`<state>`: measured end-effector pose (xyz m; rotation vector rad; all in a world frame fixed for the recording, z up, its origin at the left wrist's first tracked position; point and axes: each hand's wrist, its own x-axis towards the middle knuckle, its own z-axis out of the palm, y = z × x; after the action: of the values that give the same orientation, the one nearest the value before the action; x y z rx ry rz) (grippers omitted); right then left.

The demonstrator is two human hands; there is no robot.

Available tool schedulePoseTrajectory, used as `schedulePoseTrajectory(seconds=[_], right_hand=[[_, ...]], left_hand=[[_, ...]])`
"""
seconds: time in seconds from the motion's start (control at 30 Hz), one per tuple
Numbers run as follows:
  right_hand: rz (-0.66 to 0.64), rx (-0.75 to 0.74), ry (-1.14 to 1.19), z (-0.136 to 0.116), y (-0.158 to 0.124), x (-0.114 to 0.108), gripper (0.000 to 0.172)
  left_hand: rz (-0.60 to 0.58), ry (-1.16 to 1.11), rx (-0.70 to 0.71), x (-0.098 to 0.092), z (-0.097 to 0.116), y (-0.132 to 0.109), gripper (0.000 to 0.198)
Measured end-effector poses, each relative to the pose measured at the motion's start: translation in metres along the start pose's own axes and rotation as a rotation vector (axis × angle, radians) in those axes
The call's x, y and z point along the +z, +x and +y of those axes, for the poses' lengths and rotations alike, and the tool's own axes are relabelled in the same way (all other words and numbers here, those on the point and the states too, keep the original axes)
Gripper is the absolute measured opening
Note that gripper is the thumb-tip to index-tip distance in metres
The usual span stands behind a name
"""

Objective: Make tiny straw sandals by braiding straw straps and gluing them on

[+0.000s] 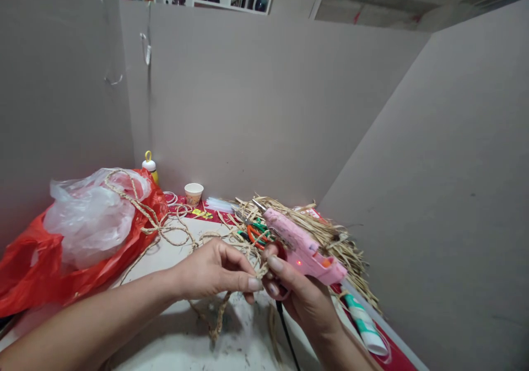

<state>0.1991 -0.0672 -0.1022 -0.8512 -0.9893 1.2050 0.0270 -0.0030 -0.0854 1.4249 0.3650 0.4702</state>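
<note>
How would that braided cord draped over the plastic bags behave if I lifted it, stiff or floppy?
Probably floppy: the braided cord curves loosely over the clear bag and onto the white table. It looks light, being made of thin plaited strands. It might snag when pulled, since its loops appear tangled beside the red bag.

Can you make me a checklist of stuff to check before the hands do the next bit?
1. Glue gun held: ok, it is in the right hand.
2. Nozzle away from fingers: ok, it points up and away from both hands.
3. Braided cord held: ok, the left hand pinches it.
4. Glue hot: cannot tell; a small red light glows, but heat doesn't show.
5. Black cable plugged in: cannot tell, its far end is out of view.
6. Orange-handled tool put away: not ok, it lies behind the hands.
</note>
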Motion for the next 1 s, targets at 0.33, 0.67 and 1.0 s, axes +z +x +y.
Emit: schedulePoseTrajectory(seconds=[0.33,0.67,1.0], right_hand=[[0.026,-0.063,0.014,-0.007,0.004,-0.006,0.029],[-0.07,-0.083,-0.102,-0.002,0.002,-0.011,0.029],[-0.13,-0.012,-0.112,0.014,-0.001,-0.003,0.032]], left_hand=[[-0.108,-0.025,-0.121,-0.005,0.003,0.001,0.034],[-0.034,-0.045,-0.134,-0.012,-0.002,0.0,0.022],[0.022,-0.13,-0.293,-0.015,-0.012,-0.02,0.035]])
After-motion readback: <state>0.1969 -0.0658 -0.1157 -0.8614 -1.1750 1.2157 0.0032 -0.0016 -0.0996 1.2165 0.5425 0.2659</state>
